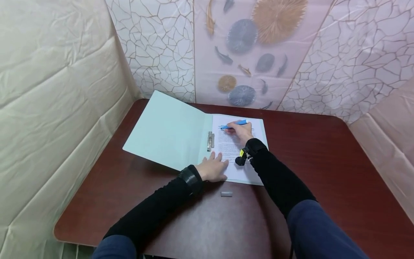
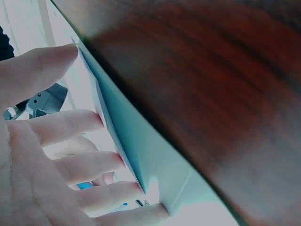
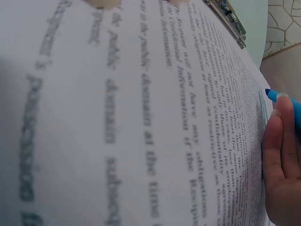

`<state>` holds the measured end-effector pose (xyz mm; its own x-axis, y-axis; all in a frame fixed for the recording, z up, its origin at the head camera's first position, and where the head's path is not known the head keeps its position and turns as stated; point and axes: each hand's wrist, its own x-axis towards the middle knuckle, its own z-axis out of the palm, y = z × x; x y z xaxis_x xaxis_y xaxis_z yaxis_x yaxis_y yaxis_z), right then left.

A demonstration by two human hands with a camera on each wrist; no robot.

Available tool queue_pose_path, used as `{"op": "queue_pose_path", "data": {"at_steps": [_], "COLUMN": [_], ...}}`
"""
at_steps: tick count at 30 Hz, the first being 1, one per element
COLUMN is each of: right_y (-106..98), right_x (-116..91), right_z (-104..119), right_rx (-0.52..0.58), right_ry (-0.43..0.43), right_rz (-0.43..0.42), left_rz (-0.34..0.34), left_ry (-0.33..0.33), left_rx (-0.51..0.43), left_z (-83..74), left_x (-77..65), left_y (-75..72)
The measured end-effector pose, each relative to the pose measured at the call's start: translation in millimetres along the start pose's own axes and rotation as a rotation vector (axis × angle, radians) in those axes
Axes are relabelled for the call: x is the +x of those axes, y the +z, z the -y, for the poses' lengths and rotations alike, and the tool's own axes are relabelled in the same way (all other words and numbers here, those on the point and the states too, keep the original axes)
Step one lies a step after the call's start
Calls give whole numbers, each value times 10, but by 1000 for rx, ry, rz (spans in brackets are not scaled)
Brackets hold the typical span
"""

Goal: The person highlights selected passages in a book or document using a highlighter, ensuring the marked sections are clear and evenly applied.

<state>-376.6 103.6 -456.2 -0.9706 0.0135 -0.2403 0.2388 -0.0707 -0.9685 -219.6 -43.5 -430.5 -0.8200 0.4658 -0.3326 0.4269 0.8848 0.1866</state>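
The open folder's cover (image 1: 171, 133) is extending left of my left hand (image 1: 211, 169), whose spread fingers I'm resting on the printed sheet (image 1: 230, 147); a grey piece (image 1: 226, 194) is lying nearer. My right hand's (image 1: 242, 132) fingers are pinching a blue marker (image 1: 240, 122) over the sheet.

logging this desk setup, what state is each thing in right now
folder: open
paper: printed, lying in the folder, blue-marked near its top
metal clip: open or shut unclear
blue marker: uncapped, tip at the paper
small grey object: lying on the table
left hand: fingers spread, touching the paper
right hand: holding the marker
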Motion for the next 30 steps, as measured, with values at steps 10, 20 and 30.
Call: {"op": "queue_pose_path", "data": {"at_steps": [10, 20, 30], "right_y": [-5, 6, 55], "right_x": [-32, -28, -36], "right_z": [17, 6, 63], "right_rx": [-88, -116, -314], "right_ry": [-6, -24, -112], "right_rz": [8, 26, 27], "left_rz": [2, -8, -4], "left_ry": [0, -2, -1], "left_rx": [-7, -8, -1], "left_z": [-8, 0, 5], "left_x": [-8, -3, 6], "left_y": [-9, 24, 22]}}
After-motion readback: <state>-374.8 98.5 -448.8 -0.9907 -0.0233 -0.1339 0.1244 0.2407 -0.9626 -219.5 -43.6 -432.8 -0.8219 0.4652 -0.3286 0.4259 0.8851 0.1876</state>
